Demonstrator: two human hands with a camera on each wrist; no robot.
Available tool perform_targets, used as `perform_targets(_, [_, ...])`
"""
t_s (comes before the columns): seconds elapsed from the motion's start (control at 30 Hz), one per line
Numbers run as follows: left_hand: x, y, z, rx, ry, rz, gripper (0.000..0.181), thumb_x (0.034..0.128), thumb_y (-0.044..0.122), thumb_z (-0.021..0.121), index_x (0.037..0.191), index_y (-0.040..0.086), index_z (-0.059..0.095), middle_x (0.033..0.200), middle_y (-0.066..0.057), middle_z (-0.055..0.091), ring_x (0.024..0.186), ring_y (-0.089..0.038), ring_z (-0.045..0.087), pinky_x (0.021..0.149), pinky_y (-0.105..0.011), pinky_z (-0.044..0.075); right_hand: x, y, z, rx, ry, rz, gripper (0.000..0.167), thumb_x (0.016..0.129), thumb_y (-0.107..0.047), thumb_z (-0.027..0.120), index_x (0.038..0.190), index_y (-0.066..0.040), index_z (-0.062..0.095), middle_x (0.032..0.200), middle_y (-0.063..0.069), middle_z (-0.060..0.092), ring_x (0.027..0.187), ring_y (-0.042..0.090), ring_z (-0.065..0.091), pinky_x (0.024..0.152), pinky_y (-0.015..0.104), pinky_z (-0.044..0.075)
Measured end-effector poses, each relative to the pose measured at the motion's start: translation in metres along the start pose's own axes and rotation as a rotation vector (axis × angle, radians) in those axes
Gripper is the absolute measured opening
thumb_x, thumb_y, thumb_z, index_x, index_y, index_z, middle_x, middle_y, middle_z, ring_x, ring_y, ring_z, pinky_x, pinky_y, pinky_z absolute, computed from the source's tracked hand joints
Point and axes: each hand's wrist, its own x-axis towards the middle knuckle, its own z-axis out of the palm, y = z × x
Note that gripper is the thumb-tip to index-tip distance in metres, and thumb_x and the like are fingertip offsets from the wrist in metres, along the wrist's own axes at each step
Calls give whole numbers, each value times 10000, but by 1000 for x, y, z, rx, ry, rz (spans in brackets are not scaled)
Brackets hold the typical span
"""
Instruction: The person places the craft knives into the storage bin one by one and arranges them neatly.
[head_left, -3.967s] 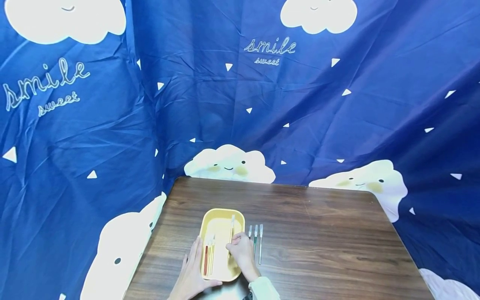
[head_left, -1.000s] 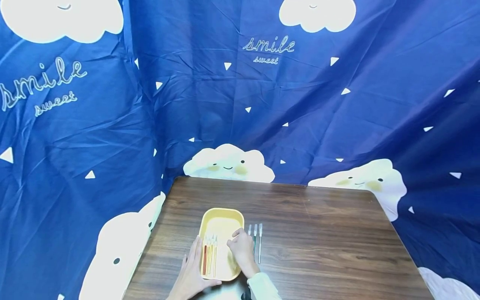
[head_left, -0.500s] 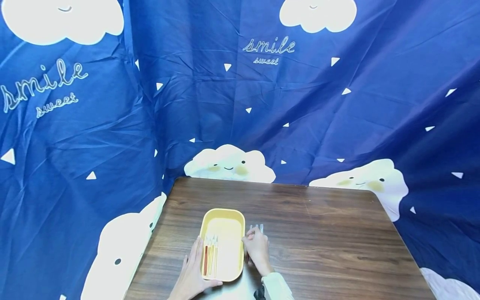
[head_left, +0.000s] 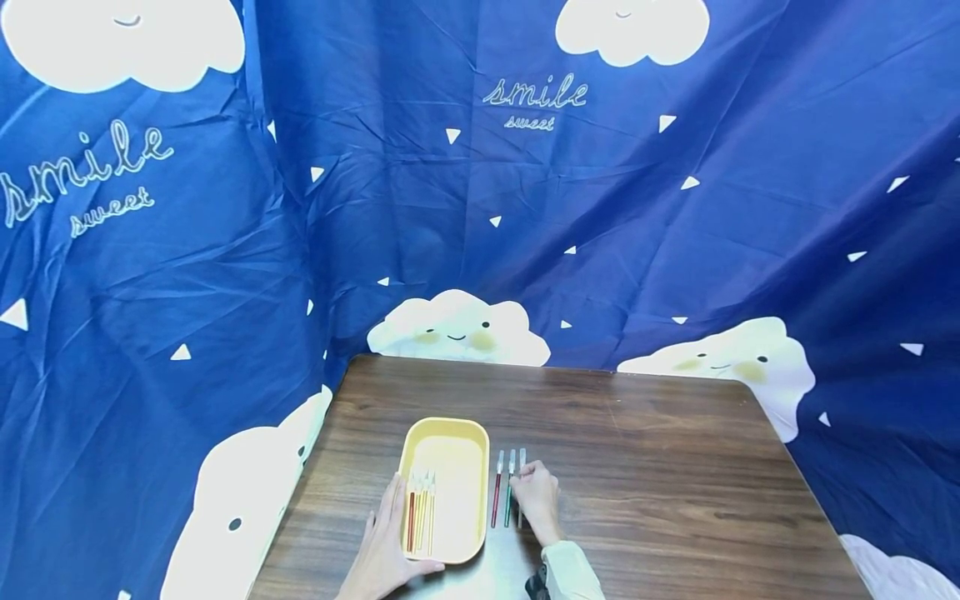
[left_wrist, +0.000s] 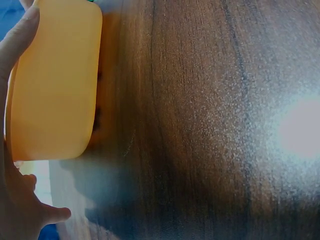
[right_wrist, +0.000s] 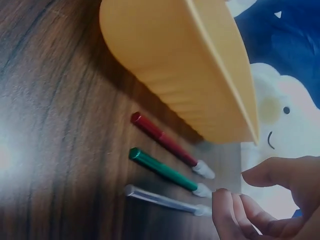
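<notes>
In the head view my left hand (head_left: 381,550) lies along the yellow tray's (head_left: 448,558) left side, fingers straight and thumb at its near edge; the left wrist view also has the hand (left_wrist: 20,200) against the tray (left_wrist: 55,90). Inside, a red pen (head_left: 411,521) and several pale-handled ones (head_left: 424,521) form a row at left. My right hand (head_left: 538,502) hovers over a silver pen (head_left: 522,456), beside green (head_left: 509,500) and red (head_left: 497,500) ones. From the right wrist, the hand (right_wrist: 275,200) has thumb and fingers apart, holding nothing, by the silver pen's (right_wrist: 165,200) capped end.
The wooden table (head_left: 637,467) extends to the right and behind the tray. A blue curtain (head_left: 420,183) with white clouds hangs behind and at the left. A bright glare (left_wrist: 305,130) marks the tabletop in the left wrist view.
One pale-handled pen has joined the row in the tray since the earliest frame. My right hand has gone from the tray to the right, past the red pen to the silver one. The left stays put.
</notes>
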Motion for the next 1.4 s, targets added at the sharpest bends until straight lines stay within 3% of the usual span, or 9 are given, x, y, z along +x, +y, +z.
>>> perform_targets(0.23, [0, 1, -1, -12, -4, -3, 1533, 624, 849, 825, 1702, 70, 62, 1745, -209, 104, 1549, -476, 264, 1104, -836, 248, 2, 10, 2, -4, 8, 23, 130, 808, -37, 786, 848, -37, 662, 724, 33, 713, 739, 289, 685, 770, 505, 554])
perform_targets(0.47, [-1, 1, 0, -15, 9, 0, 1541, 605, 864, 822, 1701, 69, 86, 1746, -193, 109, 1539, -472, 285, 1096, -833, 266, -5, 28, 10, -38, 75, 11, 233, 777, -68, 861, 807, -30, 634, 687, 49, 713, 733, 368, 690, 731, 552, 530])
perform_targets(0.73, [0, 2, -1, -24, -1, -16, 1551, 603, 860, 828, 1703, 80, 62, 1748, -181, 103, 1553, -446, 269, 1105, -833, 253, -4, 38, 17, -79, 34, 109, 223, 777, -81, 856, 871, -37, 659, 780, 97, 740, 785, 397, 686, 756, 540, 543])
perform_targets(1.07, [-2, 3, -2, -28, 0, -8, 1547, 606, 872, 814, 1703, 76, 69, 1755, -173, 90, 1556, -443, 266, 1109, -826, 255, -7, 37, 20, -93, 33, 113, 219, 751, -54, 862, 854, -36, 670, 756, 90, 715, 747, 366, 678, 740, 540, 568])
perform_targets(1.4, [-1, 2, -1, -42, -10, -27, 1562, 602, 854, 832, 1705, 86, 38, 1754, -185, 83, 1559, -450, 254, 1119, -825, 238, -4, 33, 17, -121, 6, 100, 171, 746, -41, 879, 834, 6, 740, 801, 164, 741, 783, 398, 709, 792, 547, 595])
